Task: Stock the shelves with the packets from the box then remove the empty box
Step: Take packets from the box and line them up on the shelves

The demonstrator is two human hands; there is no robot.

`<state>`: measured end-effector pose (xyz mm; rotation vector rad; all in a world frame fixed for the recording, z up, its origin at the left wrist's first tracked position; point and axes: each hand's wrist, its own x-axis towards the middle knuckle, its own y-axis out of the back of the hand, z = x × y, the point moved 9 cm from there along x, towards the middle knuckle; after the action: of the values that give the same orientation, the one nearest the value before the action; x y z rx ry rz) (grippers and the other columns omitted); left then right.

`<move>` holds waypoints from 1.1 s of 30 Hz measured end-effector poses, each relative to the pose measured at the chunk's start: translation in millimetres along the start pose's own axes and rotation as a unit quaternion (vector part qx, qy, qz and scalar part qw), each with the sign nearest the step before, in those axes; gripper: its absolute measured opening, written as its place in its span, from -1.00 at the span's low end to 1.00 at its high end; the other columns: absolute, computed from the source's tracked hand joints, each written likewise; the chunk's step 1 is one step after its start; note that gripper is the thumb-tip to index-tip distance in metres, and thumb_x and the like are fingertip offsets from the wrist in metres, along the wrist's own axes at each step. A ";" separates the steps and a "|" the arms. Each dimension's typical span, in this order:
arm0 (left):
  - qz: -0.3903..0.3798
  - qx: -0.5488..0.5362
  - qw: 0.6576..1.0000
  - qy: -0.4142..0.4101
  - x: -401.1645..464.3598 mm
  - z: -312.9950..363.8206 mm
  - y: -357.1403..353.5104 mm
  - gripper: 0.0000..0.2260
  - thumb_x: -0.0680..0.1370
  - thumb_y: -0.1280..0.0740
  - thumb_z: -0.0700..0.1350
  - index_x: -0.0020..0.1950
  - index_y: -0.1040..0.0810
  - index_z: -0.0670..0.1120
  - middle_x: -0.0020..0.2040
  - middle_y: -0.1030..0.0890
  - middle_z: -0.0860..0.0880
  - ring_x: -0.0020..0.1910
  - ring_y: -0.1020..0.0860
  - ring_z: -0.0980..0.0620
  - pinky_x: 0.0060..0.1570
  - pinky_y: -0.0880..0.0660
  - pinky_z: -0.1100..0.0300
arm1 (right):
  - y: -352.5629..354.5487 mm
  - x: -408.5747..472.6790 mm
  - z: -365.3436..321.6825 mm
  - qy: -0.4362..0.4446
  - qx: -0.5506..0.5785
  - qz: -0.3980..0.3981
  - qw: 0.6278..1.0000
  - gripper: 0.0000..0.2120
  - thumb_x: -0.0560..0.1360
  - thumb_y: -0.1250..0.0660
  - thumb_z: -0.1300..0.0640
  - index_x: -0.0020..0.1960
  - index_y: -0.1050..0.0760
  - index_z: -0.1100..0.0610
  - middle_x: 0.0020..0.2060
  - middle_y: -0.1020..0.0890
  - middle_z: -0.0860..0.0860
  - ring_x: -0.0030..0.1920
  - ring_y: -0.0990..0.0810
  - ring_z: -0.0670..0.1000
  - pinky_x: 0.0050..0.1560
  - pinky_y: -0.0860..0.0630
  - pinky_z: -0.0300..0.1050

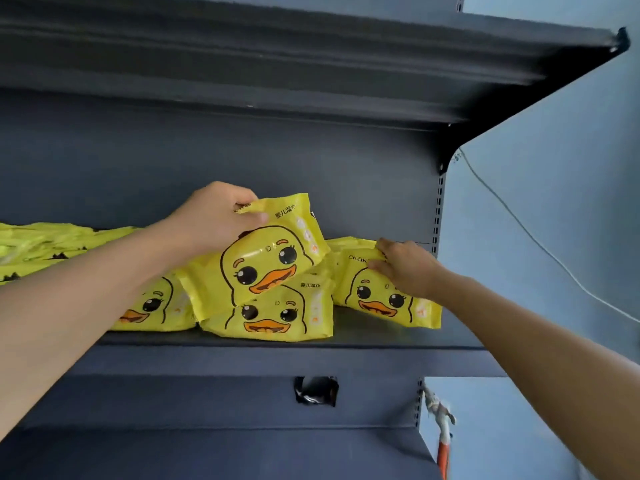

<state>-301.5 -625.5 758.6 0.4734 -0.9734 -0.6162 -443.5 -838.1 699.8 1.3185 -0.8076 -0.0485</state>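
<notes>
Now we've got our left hand (214,216) up at the shelf, fingers and thumb curled round the top edge of a yellow duck-face packet (263,258), pinching it by its upper left corner. That tilted packet hangs below and to the right of the hand, slanting down to the left, and it leans on the flat packet (273,317) lying directly beneath it. Under our left wrist sits another packet (152,306), its duck face half hidden by the forearm. Further out past that arm, a row of yellow packets (45,244) lies flat toward the back of the shelf.

Over to our right hand (403,268): the fingers are bent over the top edge of the right-hand packet (381,296), with the fingertips (377,263) pressed on its front face, so we're gripping it at its upper part. This packet stands on its lower edge below the hand, leaning back, just beside the tilted one, and more yellow shows behind it. Beneath both hands runs the dark blue shelf (381,336), its front lip bare. Beyond the right hand stands the slotted upright (439,209), then a pale wall with a thin white cable (540,244). Above both hands, the next shelf up (311,64) juts out. We can't see the box from here.
</notes>
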 end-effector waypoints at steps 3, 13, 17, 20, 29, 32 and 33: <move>0.009 0.006 1.000 0.023 6.6 4.7 -6.7 -0.82 0.55 -0.31 -0.08 -0.11 -0.60 -0.17 -0.14 -0.66 -0.19 -0.20 -0.59 -0.11 -0.14 -0.43 0.12 | -23.8 19.1 1.7 0.049 -0.011 -0.025 0.998 -0.62 0.60 -0.07 -0.10 0.19 -0.31 0.20 -0.17 -0.50 0.12 -0.12 -0.51 0.17 -0.15 -0.44 0.00; 0.029 0.031 0.999 0.032 19.0 47.4 -29.2 -0.87 0.55 -0.32 -0.08 -0.09 -0.61 -0.09 -0.19 -0.69 -0.05 -0.28 -0.63 0.04 -0.17 -0.50 0.15 | -32.3 39.4 16.4 0.093 0.104 0.051 0.989 -0.51 0.55 -0.19 -0.15 0.32 -0.25 0.16 0.20 -0.41 0.09 0.16 -0.45 0.11 0.08 -0.43 -0.03; 0.004 0.000 1.000 0.001 29.3 78.4 -55.4 -0.89 0.54 -0.33 -0.08 -0.07 -0.62 -0.07 -0.19 -0.70 0.00 -0.28 -0.64 0.11 -0.16 -0.54 0.21 | -9.5 33.3 50.3 0.051 0.231 0.043 0.971 -0.57 0.57 -0.22 0.07 0.37 -0.23 0.20 0.27 -0.35 0.13 0.29 -0.34 0.14 0.24 -0.31 -0.08; -0.038 -0.014 0.999 -0.034 39.6 103.0 -87.9 -0.88 0.54 -0.34 -0.09 -0.04 -0.62 -0.12 -0.15 -0.70 -0.04 -0.22 -0.65 0.06 -0.13 -0.56 0.18 | 2.2 24.6 81.0 0.033 0.246 0.048 0.968 -0.66 0.56 -0.22 0.19 0.31 -0.29 0.21 0.16 -0.37 0.09 0.16 -0.39 0.06 0.06 -0.27 -0.23; -0.241 0.086 0.963 -0.083 50.6 107.0 -200.7 -0.90 0.54 -0.34 -0.14 -0.16 -0.59 -0.12 -0.23 -0.60 -0.01 -0.29 -0.50 0.16 -0.16 -0.47 0.22 | 2.5 -2.2 136.8 -0.020 0.272 0.049 0.961 -0.69 0.53 -0.20 0.23 0.26 -0.33 0.17 -0.01 -0.39 0.02 -0.03 -0.36 0.01 -0.26 -0.30 -0.34; -0.230 0.144 0.960 -0.074 51.5 87.8 -213.0 -0.89 0.52 -0.36 -0.09 -0.09 -0.59 -0.12 -0.13 -0.58 -0.09 -0.15 -0.51 -0.03 -0.04 -0.45 -0.01 | 0.8 -10.3 137.6 -0.023 0.277 0.039 0.960 -0.70 0.54 -0.21 0.21 0.27 -0.31 0.18 0.05 -0.42 0.06 0.05 -0.39 0.04 -0.17 -0.31 -0.22; -0.210 0.150 0.964 -0.067 52.8 83.1 -210.8 -0.89 0.51 -0.38 -0.07 -0.05 -0.58 -0.09 -0.09 -0.60 -0.06 -0.08 -0.52 -0.03 -0.01 -0.45 0.01 | 0.3 -11.5 137.1 -0.025 0.279 0.035 0.959 -0.70 0.55 -0.21 0.20 0.27 -0.31 0.17 0.09 -0.43 0.07 0.08 -0.41 0.06 -0.18 -0.34 -0.20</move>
<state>-407.9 -824.0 699.9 0.9316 -1.1098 -0.8943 -527.1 -947.3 697.7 1.8217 -0.9496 0.2194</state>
